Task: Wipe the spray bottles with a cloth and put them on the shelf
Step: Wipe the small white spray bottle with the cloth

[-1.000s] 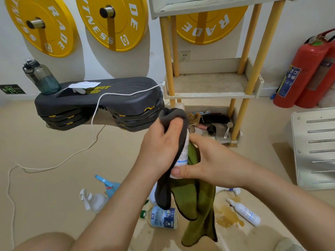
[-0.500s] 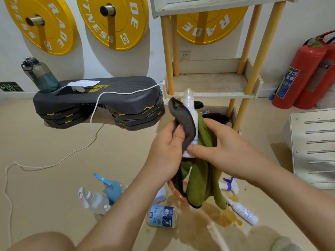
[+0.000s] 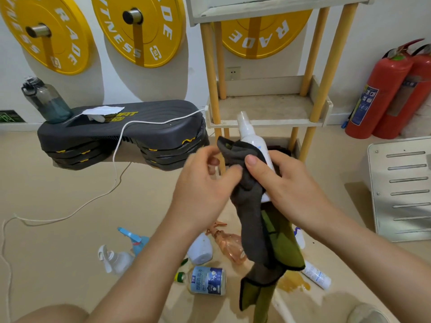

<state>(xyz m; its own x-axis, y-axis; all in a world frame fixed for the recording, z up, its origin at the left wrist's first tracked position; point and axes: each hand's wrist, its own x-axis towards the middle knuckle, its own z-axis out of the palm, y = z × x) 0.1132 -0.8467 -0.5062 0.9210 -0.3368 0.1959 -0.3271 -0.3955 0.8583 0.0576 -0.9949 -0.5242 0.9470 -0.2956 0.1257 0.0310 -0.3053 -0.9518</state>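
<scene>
My right hand (image 3: 286, 183) grips a white spray bottle (image 3: 250, 134) upright, and its thumb presses a grey-and-green cloth (image 3: 251, 206) against the bottle's body. The cloth wraps the lower bottle and hangs down below my hands. Loosely curled just left of the cloth is my left hand (image 3: 203, 190), with one finger touching the cloth. Right behind the bottle stands the wooden shelf (image 3: 268, 108), its middle board bare. Several more bottles lie on the floor below: a blue one (image 3: 136, 240), a clear one (image 3: 116, 261), a labelled one (image 3: 207, 280), a pink one (image 3: 229, 245).
A yellowish spill (image 3: 292, 283) wets the floor near a white bottle (image 3: 317, 275). A black step platform (image 3: 121, 134) with a white cable (image 3: 116, 159) stands at the left. Red fire extinguishers (image 3: 377, 94) and a metal panel (image 3: 403, 187) are at the right.
The bottle and cloth have risen toward the shelf. My left hand has let go of the cloth over the bottle and drawn slightly left; my right hand now holds both.
</scene>
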